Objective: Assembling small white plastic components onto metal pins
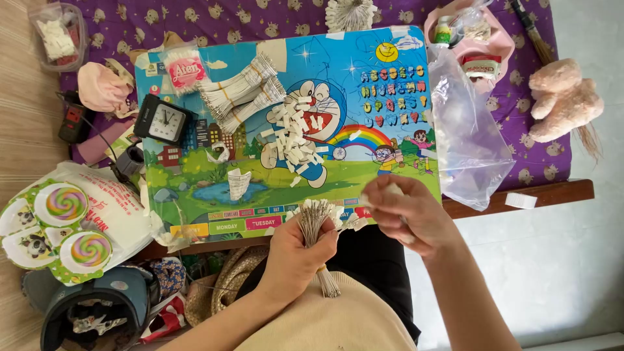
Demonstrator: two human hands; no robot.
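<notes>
My left hand [296, 253] grips a bunch of thin strings with white paper tags [314, 224], fanned upward, its tail hanging below my fist. My right hand [406, 214] pinches a small white tag [390, 190] at the bunch's right side, over the near edge of a colourful cartoon board [364, 130]. A loose heap of white tags [292, 136] lies in the board's middle. Bundles of tagged strings [244, 94] lie at its upper left.
A small black clock [166, 122] stands at the board's left edge. A clear plastic bag [465, 136] lies to the right, a pink tray [468, 45] and a plush toy [562, 97] beyond it. Paper plates [62, 227] and a helmet [91, 312] sit at lower left.
</notes>
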